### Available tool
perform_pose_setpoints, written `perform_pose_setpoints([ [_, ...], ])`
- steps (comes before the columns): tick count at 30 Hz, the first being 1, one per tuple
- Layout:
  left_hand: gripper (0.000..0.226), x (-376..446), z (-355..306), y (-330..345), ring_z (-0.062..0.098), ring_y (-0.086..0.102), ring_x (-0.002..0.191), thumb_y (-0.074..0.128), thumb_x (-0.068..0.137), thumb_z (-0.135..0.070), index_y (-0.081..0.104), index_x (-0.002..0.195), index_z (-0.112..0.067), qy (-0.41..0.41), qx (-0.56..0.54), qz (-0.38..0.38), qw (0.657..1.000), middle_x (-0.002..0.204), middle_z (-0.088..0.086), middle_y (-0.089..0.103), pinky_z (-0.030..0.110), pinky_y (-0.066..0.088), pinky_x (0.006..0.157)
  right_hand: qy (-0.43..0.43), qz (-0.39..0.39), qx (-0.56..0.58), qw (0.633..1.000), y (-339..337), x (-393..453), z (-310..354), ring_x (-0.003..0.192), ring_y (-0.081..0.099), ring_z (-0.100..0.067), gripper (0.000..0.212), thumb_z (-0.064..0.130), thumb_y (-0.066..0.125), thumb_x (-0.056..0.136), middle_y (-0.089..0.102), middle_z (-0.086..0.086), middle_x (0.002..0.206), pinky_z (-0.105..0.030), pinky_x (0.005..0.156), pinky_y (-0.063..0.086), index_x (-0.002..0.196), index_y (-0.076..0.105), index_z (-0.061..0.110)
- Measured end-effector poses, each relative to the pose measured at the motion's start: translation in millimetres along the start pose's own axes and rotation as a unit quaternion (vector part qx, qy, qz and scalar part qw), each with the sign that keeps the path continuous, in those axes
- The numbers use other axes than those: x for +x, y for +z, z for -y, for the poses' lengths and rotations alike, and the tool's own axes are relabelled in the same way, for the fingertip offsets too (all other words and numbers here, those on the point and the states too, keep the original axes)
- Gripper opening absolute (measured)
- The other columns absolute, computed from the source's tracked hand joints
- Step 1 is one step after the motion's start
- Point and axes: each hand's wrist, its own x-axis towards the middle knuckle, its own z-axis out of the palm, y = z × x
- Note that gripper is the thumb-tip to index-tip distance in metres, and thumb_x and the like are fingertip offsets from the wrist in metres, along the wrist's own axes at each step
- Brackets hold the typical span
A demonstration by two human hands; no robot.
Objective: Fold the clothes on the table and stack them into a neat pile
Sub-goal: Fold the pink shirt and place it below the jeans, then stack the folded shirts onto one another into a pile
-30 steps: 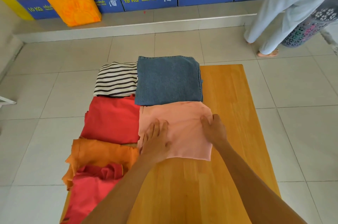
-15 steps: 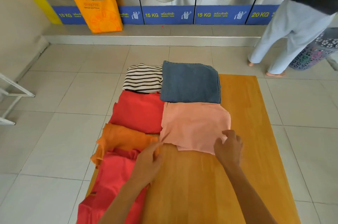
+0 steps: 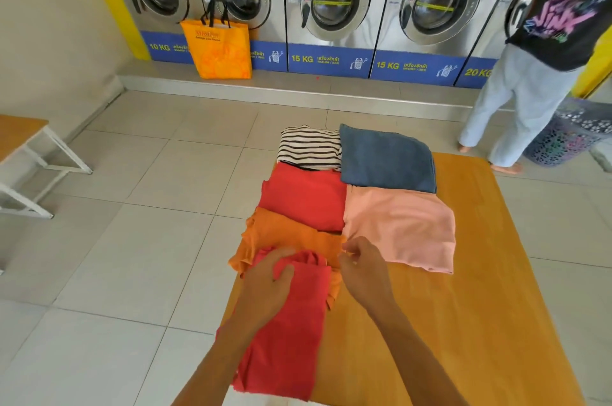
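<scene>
Both your hands have left the pink fold and shifted left to the unfolded pile at the desk's near-left edge. Your left hand (image 3: 268, 283) lies on the red garment (image 3: 291, 322), fingers curled into its top end, gripping cloth. Your right hand (image 3: 361, 268) sits just right of it, fingertips pinched at the edge of the orange garment (image 3: 281, 235); how much cloth it actually holds cannot be confirmed. Beyond lie the folded pieces: red fold (image 3: 304, 195) and striped fold (image 3: 309, 148) on the left, pink fold (image 3: 400, 226) and denim fold (image 3: 387, 158) on the right, side by side on the desk (image 3: 480, 273), not yet stacked.

Judgement: the red garment is light, limp jersey and will sag; take it at the shoulders or top corners and lift clear before spreading. Denim will be heavier and stiffer, a fit base for the pile.

Hidden: the red garment's lower end overhangs the desk edge; orange is partly buried under it.
</scene>
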Motion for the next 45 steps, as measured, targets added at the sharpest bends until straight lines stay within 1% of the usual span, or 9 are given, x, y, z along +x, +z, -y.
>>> perform_pose_setpoints([
  [5,0.03,-8.8,13.4,-25.4,0.007,0.058,0.109,0.057,0.096,-0.021,0.066,0.122,-0.032,-0.004,-0.003,-0.002,1.0,0.12,-0.018,0.063,0.017,0.041,0.088,-0.015,-0.008,0.027,1.0,28.7,-19.7,17.3,0.095,0.062,-0.013,0.01,0.016,0.062,0.091,0.067,0.004,0.101,-0.033,0.085,0.053,0.099,0.067,0.019],
  [11,0.027,-3.2,16.6,-37.7,-0.015,0.052,0.093,0.056,0.097,-0.02,0.066,0.118,-0.033,0.0,-0.001,0.016,1.0,0.104,-0.034,0.055,0.0,0.034,0.075,-0.019,-0.015,0.034,0.999,42.5,-35.4,24.8,0.096,0.061,-0.009,0.008,0.014,0.063,0.091,0.068,0.007,0.097,-0.028,0.084,0.05,0.094,0.068,0.019],
  [17,0.027,21.3,9.8,-30.3,-0.001,0.053,0.105,0.054,0.098,-0.019,0.066,0.12,-0.03,-0.008,-0.011,0.036,0.999,0.108,-0.029,0.056,0.009,0.036,0.082,0.011,-0.004,0.044,0.999,33.6,-19.6,21.3,0.091,0.064,-0.013,0.012,0.017,0.06,0.091,0.068,0.008,0.096,-0.036,0.083,0.055,0.096,0.069,0.022],
  [26,0.024,68.1,-3.4,-15.5,-0.005,0.055,0.101,0.056,0.096,-0.019,0.068,0.114,-0.028,-0.02,-0.015,0.026,0.999,0.11,-0.02,0.062,0.004,0.037,0.076,0.012,0.028,0.032,0.999,19.7,36.6,25.7,0.087,0.063,-0.01,0.017,0.013,0.057,0.089,0.066,0.004,0.103,-0.024,0.074,0.052,0.099,0.067,0.021],
  [29,0.025,79.7,-9.6,-9.8,0.001,0.055,0.113,0.055,0.096,-0.017,0.069,0.114,-0.027,-0.015,-0.016,0.027,0.999,0.113,-0.019,0.063,0.006,0.039,0.083,0.004,0.03,0.025,0.999,12.8,51.6,24.5,0.093,0.061,-0.008,0.016,0.009,0.057,0.089,0.067,0.005,0.101,-0.011,0.074,0.044,0.098,0.069,0.016],
  [32,0.027,91.8,-12.0,-6.0,0.004,0.056,0.117,0.055,0.094,-0.018,0.068,0.114,-0.031,-0.018,-0.017,0.029,0.999,0.116,-0.016,0.065,0.021,0.046,0.096,0.014,0.037,0.022,0.999,8.9,66.0,22.1,0.094,0.062,-0.011,0.014,0.011,0.058,0.09,0.068,0.005,0.101,-0.018,0.076,0.047,0.097,0.069,0.017],
  [36,0.028,105.7,-13.1,-2.6,0.0,0.057,0.114,0.055,0.093,-0.019,0.067,0.114,-0.033,-0.033,0.002,0.028,0.999,0.119,-0.014,0.065,0.012,0.041,0.083,0.015,0.041,0.006,0.999,9.3,82.6,18.3,0.095,0.061,-0.01,0.013,0.014,0.059,0.091,0.067,0.005,0.101,-0.017,0.073,0.045,0.1,0.068,0.017],
  [39,0.028,115.8,-11.6,0.1,-0.011,0.055,0.09,0.054,0.093,-0.016,0.067,0.115,-0.029,-0.033,0.024,0.022,0.999,0.114,-0.015,0.063,0.002,0.036,0.069,0.02,0.047,-0.008,0.999,14.2,91.0,13.5,0.096,0.062,-0.012,0.013,0.015,0.06,0.091,0.067,0.004,0.102,-0.018,0.073,0.045,0.101,0.068,0.016],
  [45,0.035,141.4,12.8,0.8,0.015,0.055,0.114,0.055,0.085,-0.012,0.067,0.116,-0.022,-0.04,0.096,-0.029,0.994,0.119,-0.005,0.064,0.032,0.043,0.102,0.095,0.093,-0.069,0.989,30.4,98.9,-8.9,0.108,0.059,-0.025,0.028,0.02,0.054,0.086,0.062,-0.005,0.112,-0.036,0.09,0.051,0.113,0.061,0.018],
])
